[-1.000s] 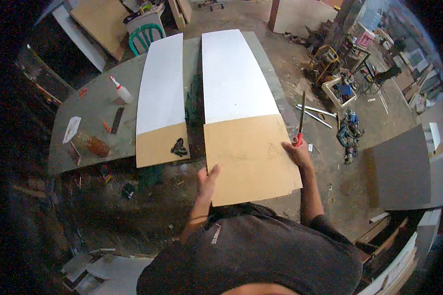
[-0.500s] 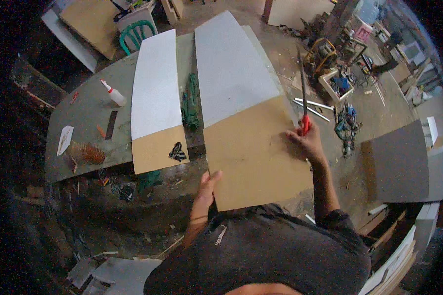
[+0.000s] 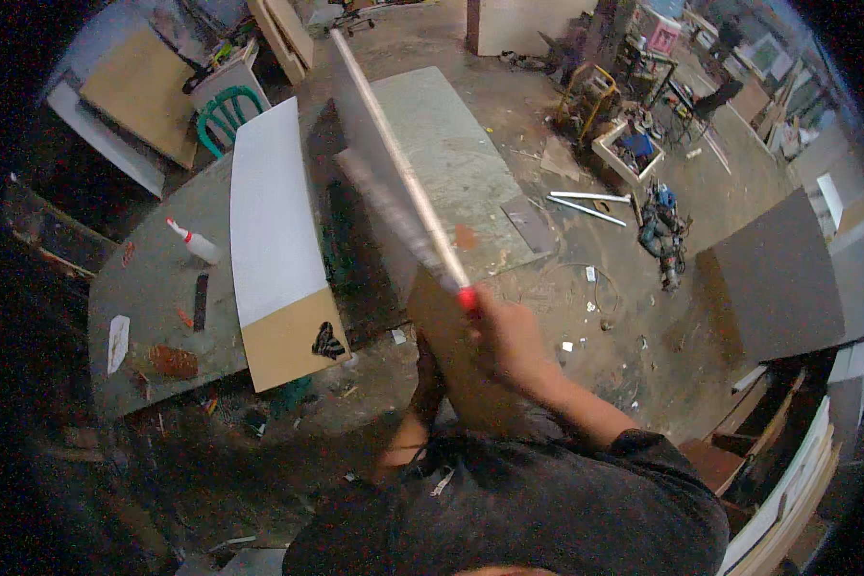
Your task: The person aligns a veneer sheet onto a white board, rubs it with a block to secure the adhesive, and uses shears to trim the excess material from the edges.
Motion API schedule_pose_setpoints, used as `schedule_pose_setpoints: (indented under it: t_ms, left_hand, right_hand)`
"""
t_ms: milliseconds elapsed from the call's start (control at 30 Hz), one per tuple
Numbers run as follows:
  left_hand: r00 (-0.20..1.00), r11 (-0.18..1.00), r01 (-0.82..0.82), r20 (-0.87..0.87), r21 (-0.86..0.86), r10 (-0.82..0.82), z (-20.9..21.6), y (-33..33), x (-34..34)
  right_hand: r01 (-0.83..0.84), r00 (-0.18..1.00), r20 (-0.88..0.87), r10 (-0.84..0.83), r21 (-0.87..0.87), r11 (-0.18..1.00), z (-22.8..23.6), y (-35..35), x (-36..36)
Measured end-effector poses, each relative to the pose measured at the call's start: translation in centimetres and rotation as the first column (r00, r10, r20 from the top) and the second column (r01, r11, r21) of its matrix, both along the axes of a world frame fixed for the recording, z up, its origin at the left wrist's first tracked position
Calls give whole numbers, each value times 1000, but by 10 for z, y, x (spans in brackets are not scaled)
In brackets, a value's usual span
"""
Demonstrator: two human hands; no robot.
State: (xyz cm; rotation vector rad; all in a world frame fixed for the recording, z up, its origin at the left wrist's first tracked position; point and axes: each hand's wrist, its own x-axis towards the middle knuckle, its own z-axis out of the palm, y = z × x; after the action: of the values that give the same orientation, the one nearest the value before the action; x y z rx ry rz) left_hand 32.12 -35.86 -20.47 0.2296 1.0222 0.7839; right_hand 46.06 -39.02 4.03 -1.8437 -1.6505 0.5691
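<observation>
A long board, tan on its near part, is tipped up nearly on edge in front of my body. My left hand grips its left side low down, partly in shadow. At the upper edge my right hand is closed round the red handle of a saw and against the board. The saw's long narrow blade lies along the board and is blurred. To the left, a second board, white with a tan end, rests on the table, a black striped scrap on its near end.
On the grey-green table stand a white bottle with a red cap and a brown coil. A green chair is behind. Tools and white strips lie on the floor at right, near a leaning dark panel.
The board has been lifted and turned from lying face up to nearly on edge, uncovering the table beneath. My right hand, still holding the saw, has moved left and nearer to me.
</observation>
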Motion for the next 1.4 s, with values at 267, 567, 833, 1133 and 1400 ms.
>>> schedule_pose_setpoints:
  t_ms: [267,567,833,1133,1400]
  left_hand:
    - [992,997,61,-110,-54,-67,-17,-52,12]
    - [985,996,-21,-173,-89,5,-41,-95,0]
    - [971,993,-80,-233,-87,57,-56,-88,14]
    - [896,965,-111,-396,237,201,-58,-84,29]
    - [735,970,-15,-655,241,174,-43,-105,28]
  right_hand:
    - [-160,962,227,151,23,987,22,-23,-70]
    - [-228,961,158,226,-7,974,12,-55,-55]
    - [-212,973,-91,212,14,977,-30,-59,107]
    - [31,689,-716,-109,-121,992,-193,-54,229]
    - [4,722,-658,-213,-304,953,-273,-80,234]
